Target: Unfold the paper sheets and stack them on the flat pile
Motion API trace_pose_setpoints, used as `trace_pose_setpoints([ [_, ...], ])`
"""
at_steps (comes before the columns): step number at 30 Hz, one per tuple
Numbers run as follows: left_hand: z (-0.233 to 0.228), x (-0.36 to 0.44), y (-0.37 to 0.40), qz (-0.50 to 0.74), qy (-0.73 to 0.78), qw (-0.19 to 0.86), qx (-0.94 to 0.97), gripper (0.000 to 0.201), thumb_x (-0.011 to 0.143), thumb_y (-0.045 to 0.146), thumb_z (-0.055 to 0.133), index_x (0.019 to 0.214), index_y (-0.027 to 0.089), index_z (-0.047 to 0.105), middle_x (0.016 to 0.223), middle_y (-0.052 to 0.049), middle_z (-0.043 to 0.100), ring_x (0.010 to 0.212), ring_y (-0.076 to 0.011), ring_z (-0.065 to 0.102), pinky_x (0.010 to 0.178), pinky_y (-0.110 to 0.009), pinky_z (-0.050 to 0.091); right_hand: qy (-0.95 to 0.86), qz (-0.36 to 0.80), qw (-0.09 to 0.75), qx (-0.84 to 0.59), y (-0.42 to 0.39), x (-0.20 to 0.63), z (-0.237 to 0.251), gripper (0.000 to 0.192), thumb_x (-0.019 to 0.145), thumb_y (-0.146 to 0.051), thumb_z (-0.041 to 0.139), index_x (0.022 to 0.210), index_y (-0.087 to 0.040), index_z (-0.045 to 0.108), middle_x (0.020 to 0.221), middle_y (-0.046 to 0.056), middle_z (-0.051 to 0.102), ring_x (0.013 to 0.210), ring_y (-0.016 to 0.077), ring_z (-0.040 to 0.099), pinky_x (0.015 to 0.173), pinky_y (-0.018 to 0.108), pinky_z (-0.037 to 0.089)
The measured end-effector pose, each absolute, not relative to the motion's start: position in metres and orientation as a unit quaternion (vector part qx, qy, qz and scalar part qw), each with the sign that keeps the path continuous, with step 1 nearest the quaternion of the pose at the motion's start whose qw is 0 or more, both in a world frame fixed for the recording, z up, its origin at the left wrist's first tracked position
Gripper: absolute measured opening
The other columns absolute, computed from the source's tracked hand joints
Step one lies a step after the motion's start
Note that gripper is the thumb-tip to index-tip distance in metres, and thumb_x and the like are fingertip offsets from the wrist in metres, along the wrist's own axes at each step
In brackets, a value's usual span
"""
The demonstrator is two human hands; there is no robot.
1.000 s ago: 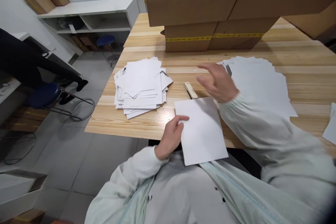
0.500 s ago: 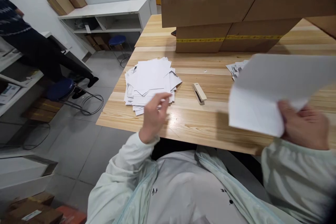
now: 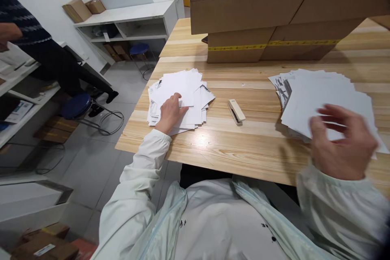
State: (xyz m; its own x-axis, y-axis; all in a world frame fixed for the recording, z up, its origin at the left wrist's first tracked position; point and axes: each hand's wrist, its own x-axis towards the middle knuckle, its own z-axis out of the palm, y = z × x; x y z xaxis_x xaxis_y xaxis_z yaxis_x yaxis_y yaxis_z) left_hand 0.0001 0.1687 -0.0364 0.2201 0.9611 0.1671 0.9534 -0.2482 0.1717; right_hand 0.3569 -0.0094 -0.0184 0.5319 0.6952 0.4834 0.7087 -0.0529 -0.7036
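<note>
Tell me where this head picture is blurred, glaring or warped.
Head view: the right hand is smeared by motion blur over the right paper stack; the left hand, resting on the left paper stack, is sharp. Glare streaks the wooden table near its front edge. The cardboard boxes and table edges bow from the wide lens.

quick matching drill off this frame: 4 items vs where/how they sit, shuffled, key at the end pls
Things:
1. left pile of papers
2. stapler
3. right pile of papers
4. cardboard boxes

Places or states:
A. stacked at the far side of the wooden table
B. lying alone on the bare wood between the two piles
C. under the left hand, which rests on its near edge
D. fanned out, with the right hand open just above its near edge

Pairs: 1-C, 2-B, 3-D, 4-A
</note>
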Motion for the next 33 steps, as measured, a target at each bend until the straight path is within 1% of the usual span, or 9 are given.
trace_pose_setpoints([
  [3,-0.036,0.001,0.172,0.091,0.615,-0.004,0.783,0.038,0.091,0.040,0.061,0.122,0.020,0.050,0.114,-0.012,0.067,0.099,-0.0297,0.066,0.077,-0.036,0.046,-0.572,0.219,0.510,-0.604,0.018,0.304,-0.003,0.033,0.089,-0.046,0.065,0.120,-0.033,0.065,0.117,0.007,0.070,0.102,0.0253,0.068,0.091,0.048,0.055],
  [6,-0.038,0.000,0.174,0.082,0.616,-0.016,0.784,0.029,0.098,0.039,0.050,0.120,0.021,0.052,0.109,-0.012,0.069,0.094,-0.0284,0.068,0.074,-0.034,0.044,-0.571,0.470,0.482,-0.469,0.050,0.260,0.002,0.035,0.086,-0.049,0.069,0.114,-0.028,0.067,0.117,0.006,0.071,0.108,0.0225,0.067,0.097,0.045,0.054],
  [8,-0.040,-0.002,0.176,0.089,0.615,-0.018,0.783,0.025,0.101,0.034,0.040,0.116,0.020,0.054,0.101,-0.011,0.071,0.090,-0.0276,0.069,0.072,-0.033,0.042,-0.522,0.575,0.459,-0.432,0.072,0.237,0.001,0.034,0.084,-0.046,0.072,0.110,-0.024,0.070,0.118,0.007,0.071,0.109,0.0215,0.067,0.100,0.043,0.053],
  [10,-0.045,-0.005,0.178,0.118,0.626,-0.017,0.771,0.026,0.102,0.030,0.034,0.112,0.019,0.056,0.091,-0.011,0.072,0.085,-0.0272,0.069,0.072,-0.032,0.042,-0.458,0.630,0.458,-0.427,0.096,0.216,0.000,0.024,0.085,-0.035,0.073,0.104,-0.021,0.071,0.116,0.008,0.071,0.107,0.0188,0.067,0.102,0.040,0.052],
  [14,-0.055,-0.012,0.185,0.285,0.690,0.007,0.666,0.022,0.101,0.027,0.035,0.106,0.019,0.055,0.081,-0.010,0.070,0.079,-0.0254,0.069,0.074,-0.032,0.042,-0.318,0.696,0.455,-0.456,0.141,0.185,-0.005,0.007,0.088,-0.010,0.063,0.093,-0.013,0.068,0.098,0.009,0.072,0.092,0.0128,0.068,0.094,0.028,0.056],
  [18,-0.061,-0.018,0.188,0.396,0.709,0.045,0.582,0.019,0.100,0.026,0.034,0.102,0.020,0.052,0.085,-0.010,0.070,0.083,-0.0244,0.068,0.079,-0.034,0.044,-0.230,0.714,0.432,-0.502,0.174,0.170,-0.010,0.004,0.090,-0.009,0.060,0.089,-0.012,0.061,0.085,0.009,0.067,0.081,0.0119,0.067,0.076,0.022,0.058],
  [24,-0.059,-0.019,0.187,0.410,0.718,0.073,0.558,0.014,0.099,0.025,0.036,0.099,0.021,0.050,0.082,-0.007,0.068,0.084,-0.0237,0.067,0.081,-0.035,0.044,-0.212,0.703,0.438,-0.518,0.193,0.160,-0.015,0.008,0.092,-0.008,0.052,0.088,-0.016,0.054,0.078,0.007,0.066,0.076,0.0115,0.067,0.071,0.022,0.058],
  [29,-0.058,-0.018,0.186,0.407,0.719,0.066,0.559,0.011,0.099,0.023,0.039,0.097,0.021,0.049,0.084,-0.007,0.068,0.085,-0.0235,0.066,0.080,-0.034,0.043,-0.221,0.691,0.449,-0.521,0.197,0.155,-0.017,0.012,0.085,-0.008,0.059,0.089,-0.018,0.054,0.070,0.002,0.065,0.071,0.0111,0.065,0.067,0.023,0.058],
  [33,-0.059,-0.019,0.187,0.413,0.717,0.066,0.558,0.010,0.098,0.023,0.040,0.097,0.021,0.050,0.085,-0.008,0.069,0.085,-0.0234,0.066,0.080,-0.034,0.044,-0.241,0.679,0.459,-0.519,0.195,0.153,-0.017,0.017,0.082,-0.005,0.061,0.091,-0.018,0.056,0.074,0.001,0.067,0.069,0.0092,0.065,0.068,0.021,0.058],
])
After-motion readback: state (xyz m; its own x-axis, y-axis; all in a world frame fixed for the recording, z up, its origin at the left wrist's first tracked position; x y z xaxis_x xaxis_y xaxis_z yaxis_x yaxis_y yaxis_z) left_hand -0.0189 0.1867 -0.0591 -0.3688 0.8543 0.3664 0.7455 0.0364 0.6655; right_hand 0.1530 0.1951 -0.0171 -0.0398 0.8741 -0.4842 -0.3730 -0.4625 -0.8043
